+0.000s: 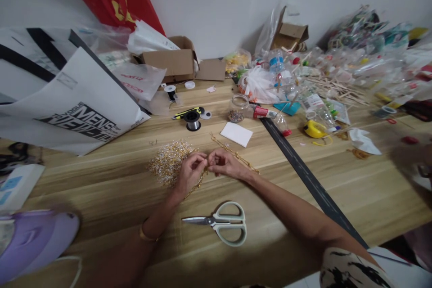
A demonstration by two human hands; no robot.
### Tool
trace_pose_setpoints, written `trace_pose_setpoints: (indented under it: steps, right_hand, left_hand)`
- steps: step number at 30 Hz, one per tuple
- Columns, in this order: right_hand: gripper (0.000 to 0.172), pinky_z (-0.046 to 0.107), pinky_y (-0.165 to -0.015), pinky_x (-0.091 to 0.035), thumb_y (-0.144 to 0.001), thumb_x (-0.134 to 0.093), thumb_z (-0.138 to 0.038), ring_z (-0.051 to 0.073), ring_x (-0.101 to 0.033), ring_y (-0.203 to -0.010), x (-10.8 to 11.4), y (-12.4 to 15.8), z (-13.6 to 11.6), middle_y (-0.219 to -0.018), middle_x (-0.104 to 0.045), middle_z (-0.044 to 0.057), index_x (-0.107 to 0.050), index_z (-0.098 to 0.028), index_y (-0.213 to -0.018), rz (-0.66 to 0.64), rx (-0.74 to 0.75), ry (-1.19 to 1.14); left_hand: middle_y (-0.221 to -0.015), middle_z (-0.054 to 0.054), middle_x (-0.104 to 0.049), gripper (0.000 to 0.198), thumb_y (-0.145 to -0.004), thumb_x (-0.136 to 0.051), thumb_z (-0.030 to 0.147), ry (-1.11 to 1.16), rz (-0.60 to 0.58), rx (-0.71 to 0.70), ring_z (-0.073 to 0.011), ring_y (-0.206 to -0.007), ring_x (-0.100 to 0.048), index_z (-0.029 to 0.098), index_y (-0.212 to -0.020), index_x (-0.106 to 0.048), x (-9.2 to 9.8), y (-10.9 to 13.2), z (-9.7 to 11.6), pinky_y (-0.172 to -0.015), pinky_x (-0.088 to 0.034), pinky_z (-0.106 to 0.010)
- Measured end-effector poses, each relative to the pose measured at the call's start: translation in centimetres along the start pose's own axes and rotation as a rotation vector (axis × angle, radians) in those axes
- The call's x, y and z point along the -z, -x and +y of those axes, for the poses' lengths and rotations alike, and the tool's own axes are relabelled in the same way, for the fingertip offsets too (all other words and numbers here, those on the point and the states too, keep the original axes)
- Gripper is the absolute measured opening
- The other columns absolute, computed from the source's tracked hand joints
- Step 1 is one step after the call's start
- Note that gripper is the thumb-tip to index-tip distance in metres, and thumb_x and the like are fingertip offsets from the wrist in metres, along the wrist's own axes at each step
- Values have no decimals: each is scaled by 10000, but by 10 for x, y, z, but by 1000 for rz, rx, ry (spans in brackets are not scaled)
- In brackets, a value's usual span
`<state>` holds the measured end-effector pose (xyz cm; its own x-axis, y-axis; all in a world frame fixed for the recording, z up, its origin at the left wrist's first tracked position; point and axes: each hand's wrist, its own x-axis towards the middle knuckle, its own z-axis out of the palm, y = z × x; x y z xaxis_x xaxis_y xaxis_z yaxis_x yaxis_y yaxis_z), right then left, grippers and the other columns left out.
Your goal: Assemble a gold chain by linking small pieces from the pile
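Observation:
Near the middle of the table my left hand [192,170] and my right hand [224,163] meet, fingertips nearly touching. Both are pinched around a thin gold beaded strand [200,183], which hangs down below my left fingers. A heap of gold and clear beaded strands [168,161] lies against the left side of my left hand. Behind my right hand another gold strand [238,155] runs diagonally over the wood. Scissors with pale green handles [230,223] lie below my hands, blades pointing left.
Beyond my hands are a wire spool [192,120], a white card [236,133] and a jar of beads [236,110]. Plastic bottles and sticks fill the back right. A large white bag [77,103] stands left, with a purple object [40,243] at front left.

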<state>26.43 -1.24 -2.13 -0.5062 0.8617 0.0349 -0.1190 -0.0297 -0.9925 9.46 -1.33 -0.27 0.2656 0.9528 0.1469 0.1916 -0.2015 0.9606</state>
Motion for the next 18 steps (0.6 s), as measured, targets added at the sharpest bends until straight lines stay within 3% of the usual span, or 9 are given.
trace_pose_setpoints:
  steps: [7, 11, 14, 18]
  right_hand:
    - [304, 160, -439, -406, -787, -597, -438, 55, -425, -476, -4, 5, 2, -590, -458, -47, -578, -140, -845, 38, 15, 169]
    - [320, 160, -440, -404, -794, -585, -449, 58, -445, -485, -4, 6, 1, -598, -491, -34, -589, -130, -829, 62, 1, 194]
    - [329, 179, -468, -437, -790, -588, -458, 70, -483, -501, -3, 6, 1, -612, -532, -17, -591, -130, -823, 74, -15, 145]
    - [314, 184, -480, -447, -794, -589, -447, 75, -510, -506, -1, 7, -1, -600, -547, -15, -585, -133, -814, 119, -18, 66]
  left_hand:
    - [-908, -77, -629, 158, -771, -593, 284, -77, -19, -89, -198, -908, -577, 174, -666, -637, -3, 3, -9, -775, -457, -279]
    - [-856, -58, -647, 135, -765, -602, 302, -1, -19, 9, -177, -810, -610, 169, -765, -627, -3, 3, -12, -720, -477, -263]
    - [-858, -54, -669, 220, -742, -639, 299, 98, -77, 112, -172, -778, -638, 166, -908, -582, -3, 3, -13, -703, -496, -263]
    - [-847, -64, -696, 275, -705, -679, 279, 131, -165, 177, -180, -767, -657, 158, -927, -570, -3, 3, -12, -692, -501, -271]
